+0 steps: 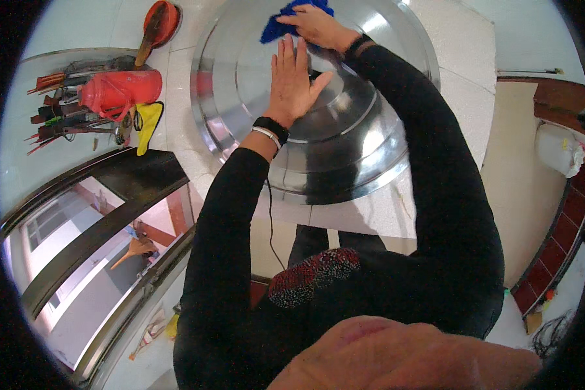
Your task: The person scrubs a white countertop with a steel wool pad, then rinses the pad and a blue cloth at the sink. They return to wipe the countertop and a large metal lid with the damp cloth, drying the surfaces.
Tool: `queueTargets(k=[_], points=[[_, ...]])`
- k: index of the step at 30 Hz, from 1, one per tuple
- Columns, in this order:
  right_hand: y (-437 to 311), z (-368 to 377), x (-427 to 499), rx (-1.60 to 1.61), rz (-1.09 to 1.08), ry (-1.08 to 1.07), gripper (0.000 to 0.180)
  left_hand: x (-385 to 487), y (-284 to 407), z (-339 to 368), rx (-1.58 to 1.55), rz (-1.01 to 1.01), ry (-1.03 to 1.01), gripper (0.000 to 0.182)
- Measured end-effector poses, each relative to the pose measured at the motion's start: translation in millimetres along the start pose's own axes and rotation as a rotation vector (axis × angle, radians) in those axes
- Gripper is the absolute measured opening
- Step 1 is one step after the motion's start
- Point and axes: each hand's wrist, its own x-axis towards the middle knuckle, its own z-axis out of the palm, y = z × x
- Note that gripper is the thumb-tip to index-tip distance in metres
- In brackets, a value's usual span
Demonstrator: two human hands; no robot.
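A large domed stainless steel lid [341, 161] with stepped rings lies in front of me on a pale tiled worktop. My right hand [319, 28] presses a crumpled blue cloth [272, 30] onto the lid's far part, fingers over the cloth. Flat and with spread fingers, my left hand [292, 80] rests on or just above the lid near its centre. It holds nothing that I can see. A dark knob [314, 74] partly shows beside the left thumb; the hand hides the rest.
To the left are a red thermos flask [126, 90], a yellow cloth-like item [148, 124], several utensils [73, 117] and a red dipper [168, 22]. A dark-framed window [102, 219] stands nearer on that side. A white container [555, 146] is at right. A thin black cable [271, 219] hangs by my left sleeve.
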Motion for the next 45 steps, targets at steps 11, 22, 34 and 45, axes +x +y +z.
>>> queueTargets(k=[11,22,34,45], points=[[-115.4,-88.8,-166.4,-0.073,0.312,-0.225,0.062,-2.1,-0.8,-1.0,-0.036,-0.035,-0.026,0.101],[-5.9,4.2,-13.1,-0.188,0.362,-0.074,0.054,1.2,0.2,1.5,0.002,-0.028,-0.021,0.098],[-26.6,-88.1,-219.5,-0.232,0.736,-0.073,0.058,2.2,3.4,-11.8,-0.033,-0.042,-0.079,0.1],[219.2,-30.9,-58.5,-0.228,0.937,-0.425,0.04,-1.0,-2.5,-13.6,-0.11,-0.038,-0.074,0.104]])
